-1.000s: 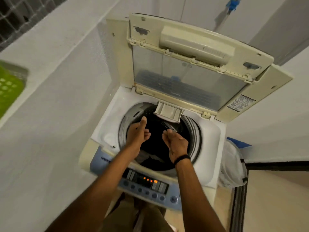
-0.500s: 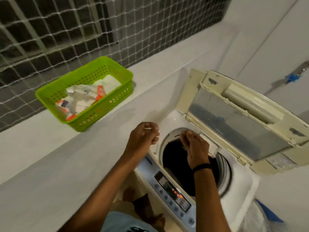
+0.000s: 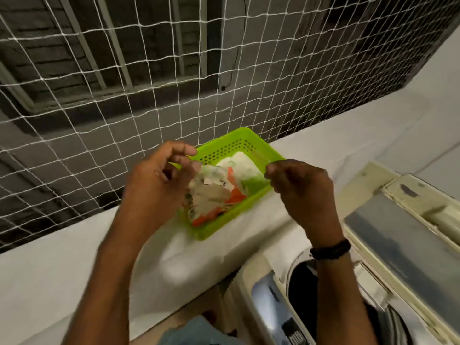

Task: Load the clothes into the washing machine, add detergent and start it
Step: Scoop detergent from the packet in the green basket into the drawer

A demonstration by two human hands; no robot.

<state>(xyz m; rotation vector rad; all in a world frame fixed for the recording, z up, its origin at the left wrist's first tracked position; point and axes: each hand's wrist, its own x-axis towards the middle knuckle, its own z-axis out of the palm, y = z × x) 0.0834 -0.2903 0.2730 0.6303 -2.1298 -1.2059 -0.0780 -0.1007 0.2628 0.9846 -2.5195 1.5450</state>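
Ledge (image 3: 323, 150): green basket (image 3: 224, 149) with sachets (image 3: 211, 195), just beyond left hand (image 3: 159, 180), right hand (image 3: 303, 192).

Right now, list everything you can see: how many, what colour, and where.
netting: one, white, stretched over the dark window, top and left
ledge: one, white, running below the netting
basket: one, bright green, on the ledge, centre
sachets: several, white and orange, piled in the basket; too blurred to count exactly
washing machine: one, cream, lower right
lid: one, cream frame with a grey pane, raised open
drum: one, dark, open
control panel: one, blue-grey, along the machine's front edge
wristband: one, black, right wrist
left hand: fingers curled, over the basket
right hand: fingers curled, beside the basket
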